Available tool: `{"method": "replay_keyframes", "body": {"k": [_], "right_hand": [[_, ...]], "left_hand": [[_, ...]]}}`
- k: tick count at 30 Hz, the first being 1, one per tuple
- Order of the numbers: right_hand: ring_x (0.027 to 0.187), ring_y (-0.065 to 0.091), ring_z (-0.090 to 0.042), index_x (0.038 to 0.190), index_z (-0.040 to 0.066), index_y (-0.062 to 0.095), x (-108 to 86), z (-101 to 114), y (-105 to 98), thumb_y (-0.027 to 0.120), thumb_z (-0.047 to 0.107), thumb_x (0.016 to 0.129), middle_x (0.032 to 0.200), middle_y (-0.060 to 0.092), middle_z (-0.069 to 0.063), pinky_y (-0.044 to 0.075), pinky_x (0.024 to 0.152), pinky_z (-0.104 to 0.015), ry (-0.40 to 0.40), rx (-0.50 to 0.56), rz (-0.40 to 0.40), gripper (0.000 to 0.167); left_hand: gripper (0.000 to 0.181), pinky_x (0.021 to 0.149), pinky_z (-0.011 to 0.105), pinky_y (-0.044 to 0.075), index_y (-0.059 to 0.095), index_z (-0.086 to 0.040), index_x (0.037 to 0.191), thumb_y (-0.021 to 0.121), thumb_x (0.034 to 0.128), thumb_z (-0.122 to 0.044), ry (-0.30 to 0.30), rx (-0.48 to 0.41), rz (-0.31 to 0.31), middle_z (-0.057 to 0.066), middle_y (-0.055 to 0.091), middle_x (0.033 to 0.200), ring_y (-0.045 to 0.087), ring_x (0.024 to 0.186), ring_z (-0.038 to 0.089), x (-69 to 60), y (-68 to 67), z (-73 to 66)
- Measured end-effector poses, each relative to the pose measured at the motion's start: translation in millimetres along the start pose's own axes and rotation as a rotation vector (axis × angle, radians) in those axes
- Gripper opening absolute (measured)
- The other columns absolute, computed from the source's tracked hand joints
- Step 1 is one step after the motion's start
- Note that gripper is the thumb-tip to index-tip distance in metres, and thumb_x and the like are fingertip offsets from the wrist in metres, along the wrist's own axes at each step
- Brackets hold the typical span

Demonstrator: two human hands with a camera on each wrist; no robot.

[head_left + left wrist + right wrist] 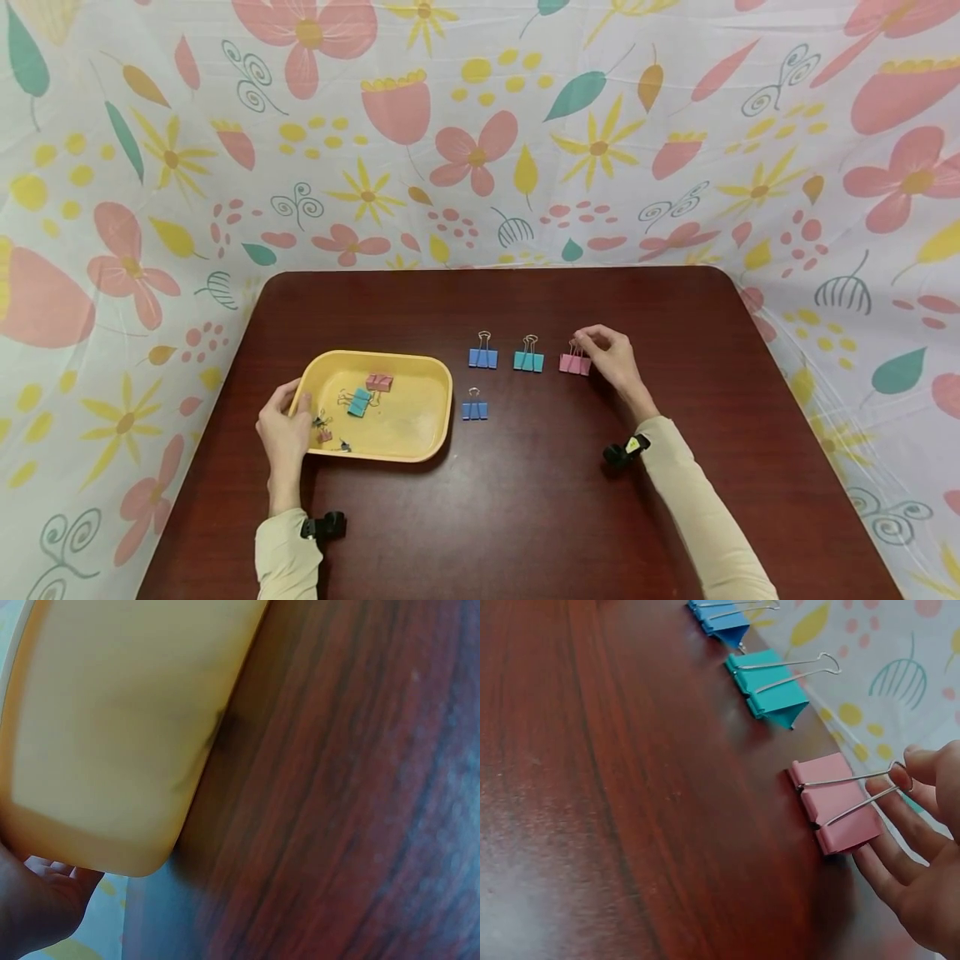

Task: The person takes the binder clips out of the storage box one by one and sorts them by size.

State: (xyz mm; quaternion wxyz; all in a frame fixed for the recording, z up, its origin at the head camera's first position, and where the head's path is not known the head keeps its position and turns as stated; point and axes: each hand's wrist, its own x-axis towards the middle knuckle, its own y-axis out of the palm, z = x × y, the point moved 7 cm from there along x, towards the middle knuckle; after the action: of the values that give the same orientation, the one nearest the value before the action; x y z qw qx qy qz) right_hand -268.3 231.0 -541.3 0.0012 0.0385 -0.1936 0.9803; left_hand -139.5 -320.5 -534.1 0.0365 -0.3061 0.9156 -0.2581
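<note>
Your right hand (pixel 617 362) pinches the pink binder clip (pixel 838 799) by its wire handles (pixel 844 780), at the right end of a row on the surface (pixel 525 517), beside the teal clip (pixel 528 362) and the blue clip (pixel 483 358). Your left hand (pixel 287 427) grips the left side of the yellow tray (pixel 412 417), where more clips (pixel 359 403) lie.

A dark reddish-brown tabletop (pixel 540 508), streaked with wood grain, has rounded corners at its far edge. White cloth (pixel 480 225) hangs behind that edge and along the left and right edges like walls, printed with pink blossoms, yellow flowers, teal leaves and curling spirals (a cheerful pattern, lightly creased in places). Light leaves a pale sheen (pixel 514 919) on the wood.
</note>
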Motion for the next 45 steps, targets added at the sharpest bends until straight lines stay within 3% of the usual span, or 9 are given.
{"method": "replay_keyframes", "body": {"k": [4,9,13,16,23,27,34,39,45], "right_hand": [[0.089,0.066,-0.010,0.112,0.003,0.073,4.4,4.1,-4.3,0.067,0.028,0.099,0.105,0.075,-0.021,0.047,0.076,-0.017,-0.033,-0.088,-0.056,0.029],[0.093,0.062,-0.015,0.109,0.008,0.074,10.2,33.4,-1.5,0.068,0.033,0.098,0.106,0.074,-0.014,0.047,0.083,-0.031,-0.119,-0.137,-0.066,0.028],[0.095,0.062,-0.016,0.110,0.010,0.075,14.6,59.7,9.4,0.068,0.032,0.098,0.108,0.075,-0.012,0.048,0.082,-0.030,-0.165,-0.139,-0.038,0.025],[0.095,0.065,-0.017,0.113,0.009,0.074,14.1,81.0,21.6,0.067,0.027,0.099,0.110,0.075,-0.013,0.050,0.080,-0.027,-0.184,-0.112,0.006,0.024],[0.101,0.069,-0.036,0.114,-0.003,0.072,5.4,139.8,58.8,0.065,0.011,0.099,0.112,0.073,-0.021,0.054,0.083,-0.037,-0.210,-0.038,0.141,0.021],[0.102,0.069,-0.034,0.112,0.001,0.073,10.3,144.3,86.8,0.065,0.014,0.100,0.113,0.074,-0.016,0.055,0.084,-0.041,-0.236,-0.020,0.199,0.019],[0.091,0.072,-0.020,0.107,0.012,0.074,7.7,159.4,134.2,0.068,0.018,0.098,0.107,0.074,-0.007,0.059,0.080,-0.039,-0.291,0.021,0.301,0.012],[0.098,0.073,-0.025,0.107,0.015,0.074,1.9,172.4,165.2,0.068,0.019,0.098,0.110,0.074,-0.009,0.058,0.084,-0.043,-0.308,0.048,0.370,0.012],[0.093,0.074,-0.026,0.107,0.014,0.074,-6.2,186.1,198.1,0.067,0.019,0.099,0.108,0.074,-0.005,0.058,0.082,-0.040,-0.327,0.063,0.443,0.012]], "left_hand": [[0.027,0.066,0.003,0.039,0.073,-0.010,0.123,0.065,0.0972,-0.010,0.007,0.003,0.004,0.016,0.075,0.115,0.064,0.092,0.014,0.3,0.2,-1.2],[0.026,0.062,0.003,0.041,0.073,-0.010,0.122,0.066,0.0966,-0.010,0.017,0.003,-0.001,0.016,0.076,0.112,0.054,0.074,-0.014,0.4,0.3,-0.1],[0.026,0.064,0.002,0.040,0.074,-0.010,0.121,0.067,0.0964,-0.010,0.030,-0.001,-0.009,0.017,0.076,0.111,0.051,0.072,-0.020,0.5,0.2,0.7],[0.025,0.064,0.002,0.040,0.074,-0.010,0.121,0.067,0.0967,-0.011,0.032,-0.002,-0.012,0.017,0.076,0.111,0.051,0.073,-0.020,-0.1,-0.4,1.3],[0.025,0.064,0.002,0.040,0.074,-0.011,0.121,0.066,0.0973,-0.013,0.034,-0.002,-0.010,0.016,0.076,0.112,0.051,0.074,-0.018,-0.7,-0.7,0.8],[0.025,0.064,0.002,0.040,0.074,-0.011,0.121,0.067,0.0971,-0.012,0.034,0.005,-0.014,0.015,0.076,0.112,0.054,0.077,-0.013,0.0,-0.3,1.0],[0.026,0.066,0.001,0.038,0.073,-0.009,0.122,0.066,0.0975,-0.011,0.036,0.000,-0.014,0.016,0.076,0.112,0.066,0.092,0.018,0.0,0.2,0.4],[0.026,0.065,0.001,0.038,0.073,-0.009,0.122,0.065,0.0975,-0.011,0.027,-0.009,-0.007,0.018,0.075,0.114,0.068,0.099,0.031,0.3,0.9,2.2],[0.026,0.064,0.002,0.039,0.073,-0.011,0.123,0.066,0.0975,-0.012,0.024,0.006,-0.012,0.016,0.076,0.113,0.068,0.095,0.029,0.8,1.3,2.6]]}}
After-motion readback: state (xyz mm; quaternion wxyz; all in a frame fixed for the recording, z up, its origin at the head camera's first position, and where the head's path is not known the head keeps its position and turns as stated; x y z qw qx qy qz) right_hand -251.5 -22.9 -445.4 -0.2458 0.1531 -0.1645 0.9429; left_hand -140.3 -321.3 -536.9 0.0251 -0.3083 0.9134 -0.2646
